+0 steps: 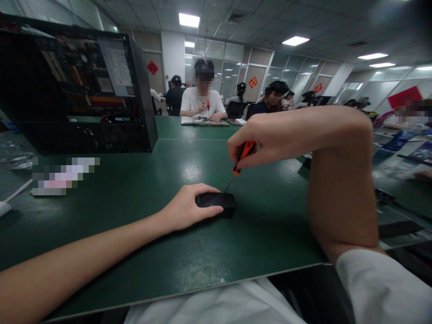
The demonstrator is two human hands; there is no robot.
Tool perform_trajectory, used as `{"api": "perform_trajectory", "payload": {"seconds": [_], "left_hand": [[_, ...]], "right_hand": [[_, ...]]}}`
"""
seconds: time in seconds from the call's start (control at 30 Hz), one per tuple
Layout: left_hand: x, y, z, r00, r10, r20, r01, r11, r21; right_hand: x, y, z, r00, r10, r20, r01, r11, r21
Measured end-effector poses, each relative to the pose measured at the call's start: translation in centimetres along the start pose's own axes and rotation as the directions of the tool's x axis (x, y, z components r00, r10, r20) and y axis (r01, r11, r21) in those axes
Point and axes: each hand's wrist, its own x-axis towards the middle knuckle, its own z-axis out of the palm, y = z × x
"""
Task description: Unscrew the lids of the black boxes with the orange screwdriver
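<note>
- My left hand (184,206) was curled around the black box (228,205), thumb along its near side and fingers over its far side; the box lay on the green table (202,258) in front of me.
- My right hand (254,128) gripped the orange and black screwdriver (243,153) above the box, its shaft slanting down to the top.
- I couldn't tell whether the tip sat in a screw or merely touched the surface.
- With that slant, a hard push could have made the tip skid across the box and scratch it.
- My left fingers and thumb lay close by the tip, so a slip towards them could have jabbed me.
- The table looked smooth and a little shiny; if my left hold had loosened, the box might have turned under the pressure.
- Beyond the box and to its left stood an open computer case (144,99), its inner parts showing.
- Straight beyond the box, across the table, a person in a white shirt (187,102) held a similar screwdriver (208,106).
- Farther beyond, red wall decorations (253,82) hung under bright ceiling lights (189,20).
</note>
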Motion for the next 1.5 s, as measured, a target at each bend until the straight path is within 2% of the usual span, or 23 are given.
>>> {"api": "perform_trajectory", "payload": {"seconds": [0.23,0.33,0.5,0.57,0.73,0.87,1.03,1.2,1.37,1.5], "left_hand": [[0.2,0.2,0.1,1.000,-0.003,-0.008,0.003,1.000,-0.013],[0.2,0.2,0.1,1.000,0.009,-0.004,-0.009,1.000,-0.022],[0.0,0.2,0.1,1.000,0.015,0.003,-0.015,1.000,-0.024],[0.0,0.2,0.1,1.000,0.010,0.000,-0.010,1.000,-0.013],[0.0,0.3,0.0,1.000,0.017,-0.009,-0.017,1.000,0.011],[0.1,0.4,0.0,1.000,0.009,-0.009,-0.009,1.000,0.011],[0.0,0.4,0.0,1.000,0.016,-0.011,-0.016,1.000,0.005],[0.0,0.5,0.0,1.000,0.010,-0.014,-0.010,1.000,0.020],[-0.1,0.5,-0.1,1.000,0.009,-0.017,-0.009,1.000,0.026],[-0.1,0.6,-0.1,1.000,0.007,-0.008,-0.007,1.000,0.024]], "right_hand": [[-0.3,-0.5,-0.2,0.995,-0.025,0.095,0.023,0.999,0.030],[-0.1,-0.6,-0.2,0.996,-0.035,0.088,0.031,0.998,0.051],[0.5,-0.9,0.3,0.990,0.135,0.028,-0.137,0.989,0.064],[0.5,-0.8,0.4,0.985,0.170,-0.012,-0.169,0.984,0.046],[0.1,-0.3,0.5,0.999,0.024,-0.037,-0.026,0.999,-0.043],[0.4,-0.4,0.5,0.996,-0.068,-0.060,0.066,0.997,-0.026],[0.8,-0.7,0.6,0.994,-0.020,-0.109,0.020,1.000,-0.002],[0.7,-0.7,0.6,0.988,-0.113,-0.104,0.111,0.994,-0.025],[0.9,-0.7,0.7,0.988,-0.040,-0.148,0.040,0.999,-0.003],[0.8,-0.6,0.6,0.989,-0.085,-0.119,0.083,0.996,-0.026]]}}
